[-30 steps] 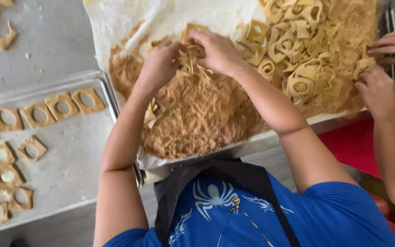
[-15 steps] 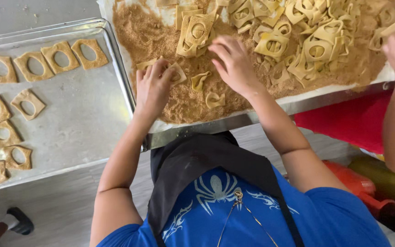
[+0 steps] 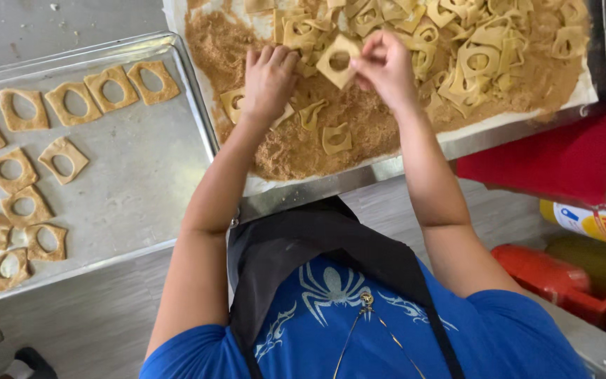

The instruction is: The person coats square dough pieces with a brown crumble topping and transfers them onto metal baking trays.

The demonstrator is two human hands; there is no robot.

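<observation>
Right hand [image 3: 386, 67] pinches a square dough cutout [image 3: 338, 62] above the crumb tray [image 3: 415, 158]; left hand [image 3: 269, 77], fingers curled and holding nothing, rests on crumbs beside it. The thin cutout could tear if gripped too hard.

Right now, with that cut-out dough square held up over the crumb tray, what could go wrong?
The thin dough square is pinched only at its edge by the right hand, so it might tear around its hole. Crumbs may drop off it onto the crumb tray's rim or the counter. The left hand presses into the crumbs and could crush pieces underneath.
</observation>
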